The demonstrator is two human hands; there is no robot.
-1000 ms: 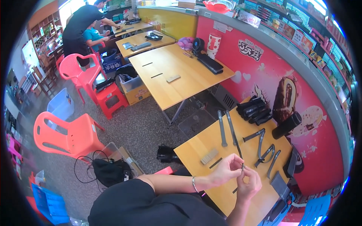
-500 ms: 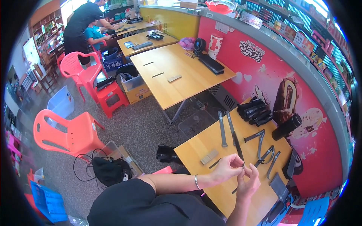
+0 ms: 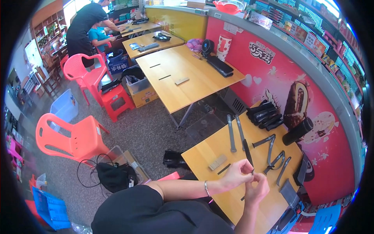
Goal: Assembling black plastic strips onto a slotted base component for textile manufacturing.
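Observation:
Over the near wooden table (image 3: 214,185), my left hand (image 3: 237,174) pinches the lower end of a narrow black strap (image 3: 248,152), which points away from me across the table. Against its fingertips my right hand (image 3: 257,190) is closed in a pinch at the same end. The fingers hide the strap's tip. Beyond my hands lie two grey straps (image 3: 231,134), and to the right a folded grey strap (image 3: 270,150) and a shorter grey strap (image 3: 283,171). A small tan block (image 3: 217,162) is left of my left hand.
A bundle of black straps (image 3: 265,115) and a black cylinder (image 3: 297,131) stand at the table's far right edge. A second wooden table (image 3: 175,91) is farther off. On the left are a coral plastic chair (image 3: 72,136) and a black bag (image 3: 115,176). Two people are at the back.
Both hands stay together at the strap's end, and my right fingers have curled in closer. The whole view has shifted slightly.

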